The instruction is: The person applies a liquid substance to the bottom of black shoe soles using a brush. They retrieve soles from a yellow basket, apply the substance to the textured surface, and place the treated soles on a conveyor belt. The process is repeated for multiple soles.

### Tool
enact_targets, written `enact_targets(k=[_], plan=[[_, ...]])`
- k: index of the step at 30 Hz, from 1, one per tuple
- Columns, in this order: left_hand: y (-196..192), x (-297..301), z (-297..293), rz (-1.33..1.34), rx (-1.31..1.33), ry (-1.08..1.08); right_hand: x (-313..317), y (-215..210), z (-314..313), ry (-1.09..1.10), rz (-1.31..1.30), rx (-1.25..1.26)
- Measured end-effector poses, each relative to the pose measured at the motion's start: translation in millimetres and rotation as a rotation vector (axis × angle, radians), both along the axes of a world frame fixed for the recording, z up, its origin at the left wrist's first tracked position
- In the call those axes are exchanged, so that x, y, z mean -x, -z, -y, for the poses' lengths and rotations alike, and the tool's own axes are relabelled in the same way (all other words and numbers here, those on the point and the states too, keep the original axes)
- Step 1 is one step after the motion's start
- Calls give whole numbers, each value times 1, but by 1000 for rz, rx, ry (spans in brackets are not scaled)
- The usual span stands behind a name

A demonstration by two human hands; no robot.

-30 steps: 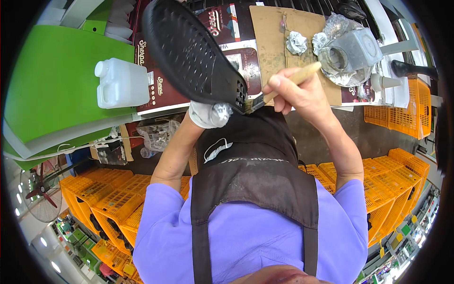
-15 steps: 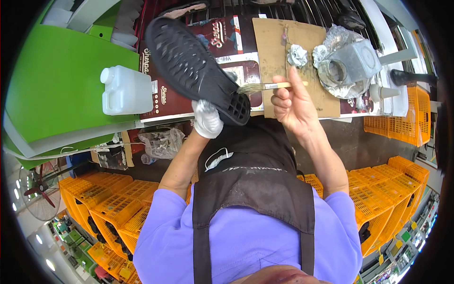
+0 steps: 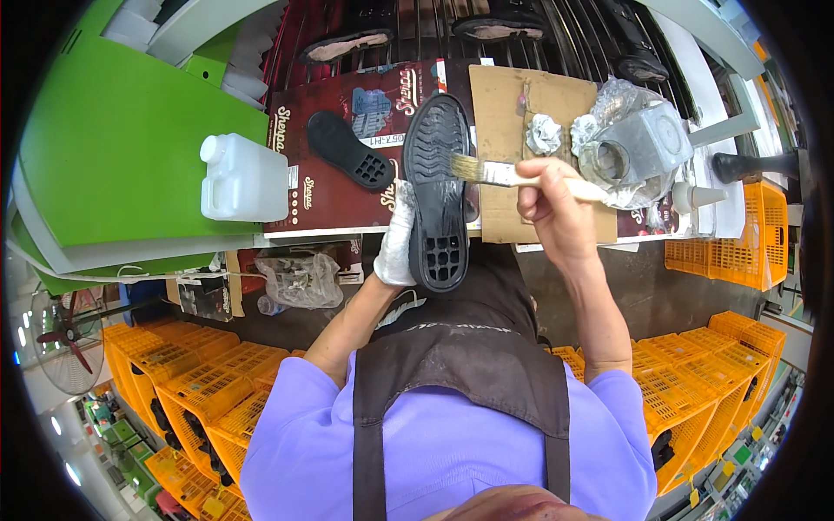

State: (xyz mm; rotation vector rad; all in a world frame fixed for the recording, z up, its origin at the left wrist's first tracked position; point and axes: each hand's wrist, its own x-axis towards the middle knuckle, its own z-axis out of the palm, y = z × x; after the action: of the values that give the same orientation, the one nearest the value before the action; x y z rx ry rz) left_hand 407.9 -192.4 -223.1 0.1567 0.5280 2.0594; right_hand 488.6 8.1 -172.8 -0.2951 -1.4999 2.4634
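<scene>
My left hand (image 3: 398, 239), in a white glove, grips a black shoe sole (image 3: 440, 191) along its left edge. The sole stands lengthwise before me, its gridded heel end closest to my body and its hollow inner side showing. Between the fingers of my bare right hand (image 3: 559, 204) is a flat paintbrush (image 3: 499, 173) with a pale handle. Its bristles touch the middle of the sole near the right edge. A second black sole (image 3: 349, 149) lies to the left on a dark red printed cardboard sheet (image 3: 304, 204).
A white plastic jug (image 3: 245, 181) stands left, beside a green panel (image 3: 122, 148). At right, brown cardboard (image 3: 504, 213) bears crumpled white wads (image 3: 544, 135) and a clear container (image 3: 647, 143) in plastic wrap. Black shoes (image 3: 347, 43) sit on the far rollers. Orange crates (image 3: 217, 369) stand behind me.
The held sole has swung from a leftward slant to nearly straight and come closer to me. The brush has gone from its heel to its middle. The sole on the sheet now shows.
</scene>
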Motion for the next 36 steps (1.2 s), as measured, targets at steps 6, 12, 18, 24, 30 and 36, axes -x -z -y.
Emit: enact_targets(k=[6, 12, 18, 24, 30, 36], plan=[[13, 1, -6, 10, 85, -10, -10, -14, 17, -92, 185, -241], [-16, 0, -19, -37, 267, -133, -33, -5, -17, 76, 24, 128], [-48, 6, -33, -8, 79, -6, -60, 1, -58, 358, -118, 443], [-185, 98, -123, -540, -308, 157, -82, 5, -71, 478, -63, 479], [-285, 261, -217, -314, -411, -28, -82, -3, -63, 402, -75, 411], [-192, 138, -191, -1310, 264, -597, -104, -8, -73, 439, -253, 323]])
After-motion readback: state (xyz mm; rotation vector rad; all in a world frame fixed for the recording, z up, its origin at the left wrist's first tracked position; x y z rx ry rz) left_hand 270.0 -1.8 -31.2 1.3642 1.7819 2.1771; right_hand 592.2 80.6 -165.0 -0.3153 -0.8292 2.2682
